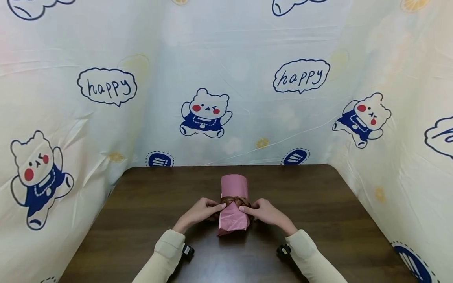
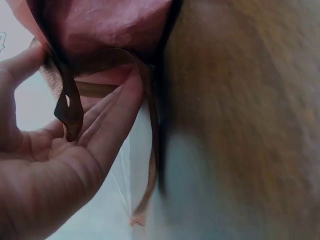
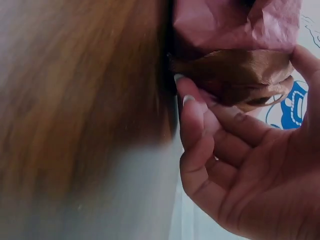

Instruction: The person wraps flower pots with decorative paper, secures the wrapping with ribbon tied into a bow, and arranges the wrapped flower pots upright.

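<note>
A pink paper-wrapped package (image 1: 234, 184) lies lengthwise on the dark table, rounded at its far end and crumpled at its near end. Around its middle runs a brown ribbon (image 1: 236, 201), tied in a knot on top. My left hand (image 1: 199, 212) grips the package's left side at the ribbon, thumb on top and fingers lower down. In the left wrist view, loose ribbon (image 2: 70, 107) hangs between that thumb and the fingers. From the other side my right hand (image 1: 269, 214) holds the package, thumb on top; its fingertips (image 3: 189, 95) are low beside the brown ribbon (image 3: 240, 67).
The brown wooden table (image 1: 148, 232) extends around the package. A pale printed curtain (image 1: 247, 125) with bears and "happy" bubbles stands behind and along both sides. Dark wrist cameras sit at both cream sleeves (image 1: 170, 247).
</note>
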The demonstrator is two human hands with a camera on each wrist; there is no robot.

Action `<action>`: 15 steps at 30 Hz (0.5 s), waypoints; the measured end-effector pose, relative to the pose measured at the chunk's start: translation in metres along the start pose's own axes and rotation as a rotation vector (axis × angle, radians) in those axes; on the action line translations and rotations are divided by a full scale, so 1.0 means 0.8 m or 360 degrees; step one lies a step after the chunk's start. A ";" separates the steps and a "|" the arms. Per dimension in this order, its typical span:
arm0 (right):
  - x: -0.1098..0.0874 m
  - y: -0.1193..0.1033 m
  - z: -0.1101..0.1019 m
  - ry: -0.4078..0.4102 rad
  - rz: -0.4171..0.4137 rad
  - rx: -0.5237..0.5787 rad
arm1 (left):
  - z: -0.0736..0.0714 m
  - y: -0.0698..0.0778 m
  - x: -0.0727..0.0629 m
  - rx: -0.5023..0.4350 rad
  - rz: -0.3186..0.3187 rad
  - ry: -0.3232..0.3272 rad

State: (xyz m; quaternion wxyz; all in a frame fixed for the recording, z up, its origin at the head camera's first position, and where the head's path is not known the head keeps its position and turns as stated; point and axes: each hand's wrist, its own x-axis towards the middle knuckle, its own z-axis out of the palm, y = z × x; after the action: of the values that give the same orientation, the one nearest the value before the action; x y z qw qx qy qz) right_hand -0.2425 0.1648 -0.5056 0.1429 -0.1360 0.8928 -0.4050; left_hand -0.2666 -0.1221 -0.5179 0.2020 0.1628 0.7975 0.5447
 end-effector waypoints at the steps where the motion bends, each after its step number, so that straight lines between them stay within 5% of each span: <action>1: 0.001 -0.003 0.000 0.0016 0.0013 0.0004 | 0.001 0.001 0.000 0.0018 -0.0018 0.0016; 9: 0.011 -0.010 0.000 0.0052 -0.0007 0.0001 | 0.004 0.013 0.005 0.0041 -0.0028 0.0113; 15: 0.018 -0.014 -0.007 0.0146 -0.0183 0.0027 | 0.005 0.027 0.012 -0.0081 0.0153 0.0211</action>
State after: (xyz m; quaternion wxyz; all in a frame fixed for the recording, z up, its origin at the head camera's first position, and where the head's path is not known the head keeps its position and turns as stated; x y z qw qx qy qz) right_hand -0.2562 0.1560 -0.4956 0.0796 -0.1670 0.8856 -0.4260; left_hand -0.2720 -0.1068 -0.5006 0.1266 0.1593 0.7863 0.5834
